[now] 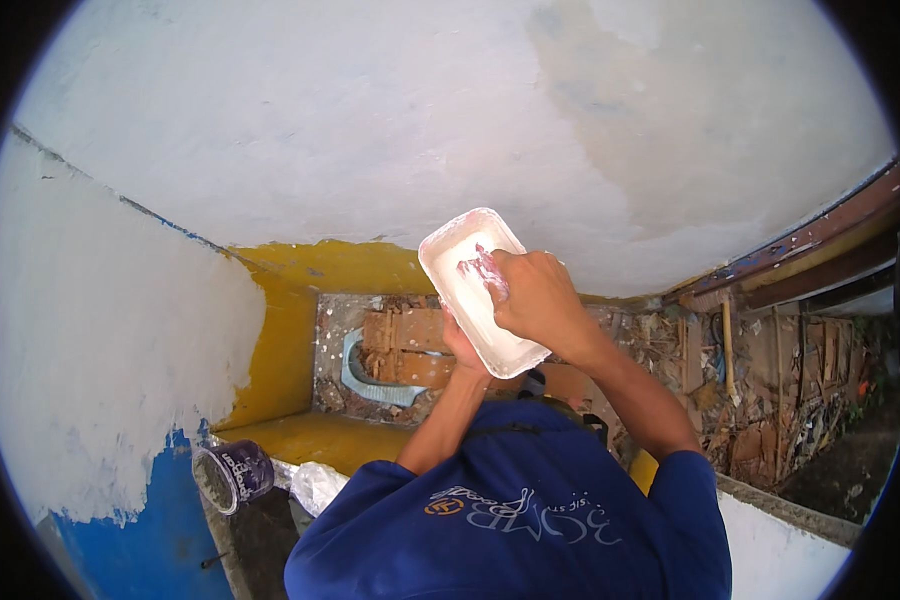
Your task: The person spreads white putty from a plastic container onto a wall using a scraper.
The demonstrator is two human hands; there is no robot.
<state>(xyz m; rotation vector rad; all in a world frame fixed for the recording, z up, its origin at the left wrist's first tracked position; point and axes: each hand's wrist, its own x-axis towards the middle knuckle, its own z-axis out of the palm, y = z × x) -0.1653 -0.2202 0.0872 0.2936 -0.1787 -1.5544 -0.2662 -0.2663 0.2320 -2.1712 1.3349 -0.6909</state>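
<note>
In front of my chest is a shallow white rectangular tray (pixel 463 262) with rounded corners, coated inside with white paint. My left hand (pixel 460 342) grips it from below, along its near left side, and most of its fingers are hidden by the tray. Over the tray's right half, my right hand (pixel 540 300) is closed on a small reddish piece smeared with white paint (pixel 483 266). Its exact kind cannot be made out, and the hand covers part of it. The piece is at or just above the tray's painted inside.
A white-painted wall (pixel 370 120) rises ahead, with a yellow band (pixel 330 268) at its foot. The left wall is part white, part blue (pixel 150 545). A dark paint bucket (pixel 235 475) stands lower left near a clear plastic bag (pixel 317 487). Boards and debris (pixel 410 345) cover the ground.
</note>
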